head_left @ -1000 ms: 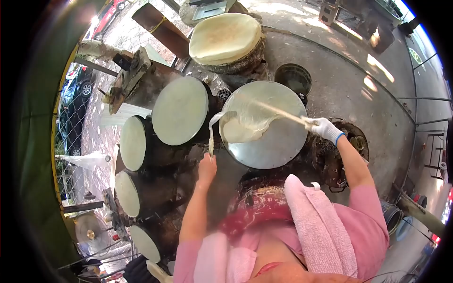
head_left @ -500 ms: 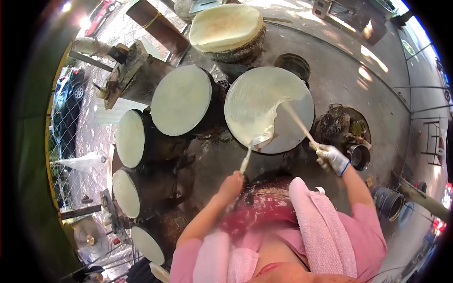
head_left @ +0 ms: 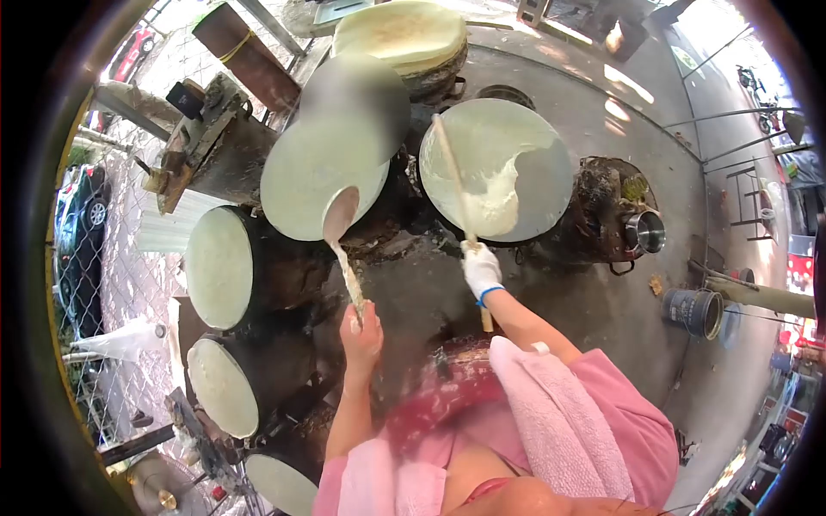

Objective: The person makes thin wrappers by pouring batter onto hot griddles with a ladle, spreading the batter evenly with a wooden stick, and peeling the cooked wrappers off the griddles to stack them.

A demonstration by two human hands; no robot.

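Observation:
My left hand (head_left: 361, 335) is closed around the handle of a large spoon (head_left: 340, 213), whose bowl is over the near edge of a round griddle (head_left: 292, 185) coated in pale batter. A white glove covers my right hand (head_left: 482, 271), which grips a long wooden stick (head_left: 450, 163). The stick reaches across the left side of another round griddle (head_left: 546, 206). Wet batter (head_left: 495, 206) lies thick near its front right, with a thinner layer over the rest. Below my hands, a red batter-smeared container (head_left: 447, 396) stands against my body.
More batter-coated griddles (head_left: 219, 267) curve down the left side. At the back, a stack of pale flat rounds (head_left: 400, 30) stands beside a blurred patch. To the right are a metal pot (head_left: 645, 232) on a sooty stove (head_left: 602, 211) and a dark bucket (head_left: 693, 311).
The spoon has moved left, from the right griddle to the left one. My right hand has moved left, and the stick now crosses the griddle's left side. The view has shifted a little.

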